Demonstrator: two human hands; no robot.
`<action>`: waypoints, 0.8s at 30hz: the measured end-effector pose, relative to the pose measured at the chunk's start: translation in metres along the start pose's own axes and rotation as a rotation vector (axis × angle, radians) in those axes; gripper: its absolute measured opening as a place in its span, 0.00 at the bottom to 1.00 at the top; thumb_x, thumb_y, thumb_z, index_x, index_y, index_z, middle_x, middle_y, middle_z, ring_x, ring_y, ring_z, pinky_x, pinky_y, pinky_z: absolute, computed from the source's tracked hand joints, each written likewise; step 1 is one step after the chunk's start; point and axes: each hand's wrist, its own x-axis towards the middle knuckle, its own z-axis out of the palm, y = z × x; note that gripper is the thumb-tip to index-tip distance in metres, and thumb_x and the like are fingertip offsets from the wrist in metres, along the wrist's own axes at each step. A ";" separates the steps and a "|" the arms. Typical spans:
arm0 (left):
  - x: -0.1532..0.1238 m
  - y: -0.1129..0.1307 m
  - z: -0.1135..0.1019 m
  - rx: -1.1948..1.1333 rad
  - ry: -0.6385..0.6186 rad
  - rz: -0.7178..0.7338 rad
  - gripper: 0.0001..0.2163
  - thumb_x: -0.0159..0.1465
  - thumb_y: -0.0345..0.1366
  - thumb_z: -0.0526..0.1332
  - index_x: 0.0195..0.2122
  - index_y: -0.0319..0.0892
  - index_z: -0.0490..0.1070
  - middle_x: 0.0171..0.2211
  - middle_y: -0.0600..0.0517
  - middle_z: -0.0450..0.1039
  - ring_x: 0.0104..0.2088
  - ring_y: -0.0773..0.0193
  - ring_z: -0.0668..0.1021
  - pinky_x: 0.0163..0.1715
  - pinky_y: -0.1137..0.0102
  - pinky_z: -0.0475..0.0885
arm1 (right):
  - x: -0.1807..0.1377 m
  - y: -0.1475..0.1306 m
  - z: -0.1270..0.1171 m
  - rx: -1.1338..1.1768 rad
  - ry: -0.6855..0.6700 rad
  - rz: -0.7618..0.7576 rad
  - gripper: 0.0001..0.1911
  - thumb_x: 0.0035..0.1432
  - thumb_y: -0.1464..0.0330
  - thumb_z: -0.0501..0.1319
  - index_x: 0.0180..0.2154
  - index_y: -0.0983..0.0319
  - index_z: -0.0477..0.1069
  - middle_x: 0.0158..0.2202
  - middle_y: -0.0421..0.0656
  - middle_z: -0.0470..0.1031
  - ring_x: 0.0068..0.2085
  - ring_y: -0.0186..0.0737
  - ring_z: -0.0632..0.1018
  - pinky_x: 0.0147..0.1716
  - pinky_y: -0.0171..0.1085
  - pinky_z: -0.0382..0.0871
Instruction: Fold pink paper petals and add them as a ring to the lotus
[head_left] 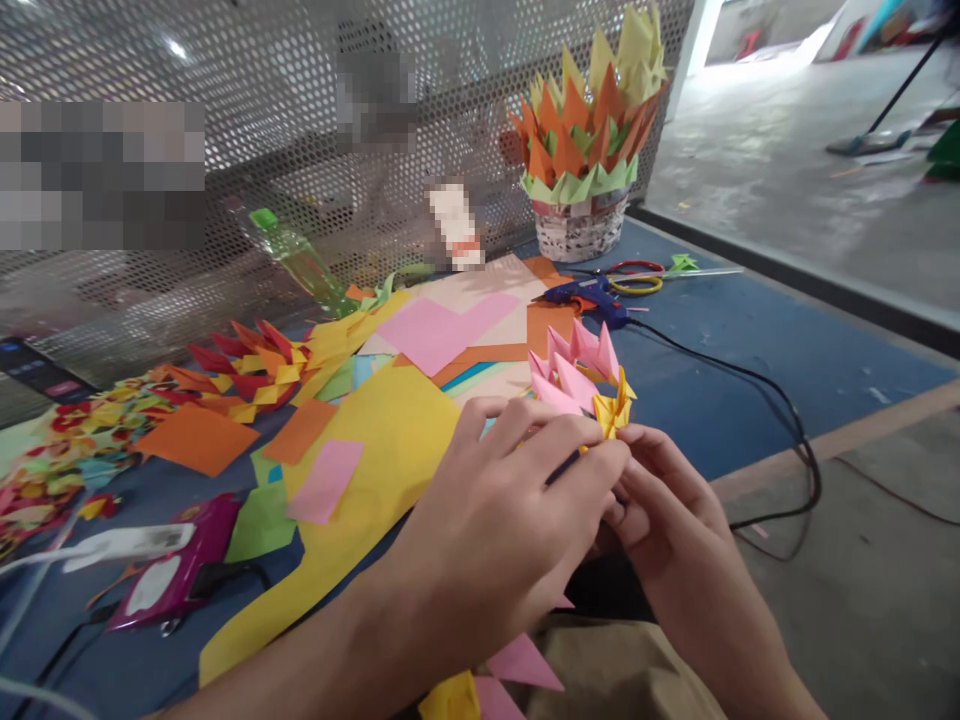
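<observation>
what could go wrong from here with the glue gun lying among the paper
The cord loops past the edge of the table, so an arm might snag it and drag the glue gun. The gun's tip lies near the orange sheet; if hot, it could mark it. The left hand and right hand grip the paper piece, so squeezing might crush its folds.
</observation>
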 end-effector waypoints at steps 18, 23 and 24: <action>0.005 -0.002 -0.004 0.039 -0.040 0.046 0.19 0.76 0.30 0.58 0.67 0.43 0.68 0.60 0.56 0.78 0.56 0.55 0.72 0.55 0.56 0.62 | 0.002 0.001 -0.005 -0.003 0.009 0.012 0.14 0.60 0.58 0.75 0.46 0.54 0.82 0.49 0.42 0.81 0.42 0.34 0.81 0.43 0.30 0.81; 0.007 -0.001 -0.004 -0.083 -0.068 0.022 0.21 0.75 0.26 0.58 0.67 0.44 0.67 0.60 0.55 0.77 0.56 0.57 0.73 0.61 0.58 0.61 | 0.003 0.000 -0.006 -0.004 0.003 0.014 0.13 0.62 0.58 0.74 0.47 0.53 0.82 0.49 0.43 0.82 0.47 0.37 0.82 0.44 0.31 0.81; 0.008 -0.002 -0.004 -0.112 -0.073 0.019 0.22 0.74 0.26 0.57 0.68 0.44 0.66 0.60 0.55 0.78 0.56 0.57 0.73 0.62 0.58 0.61 | 0.003 0.000 -0.005 -0.003 0.007 0.009 0.13 0.62 0.58 0.74 0.47 0.54 0.82 0.49 0.43 0.82 0.46 0.37 0.82 0.43 0.31 0.82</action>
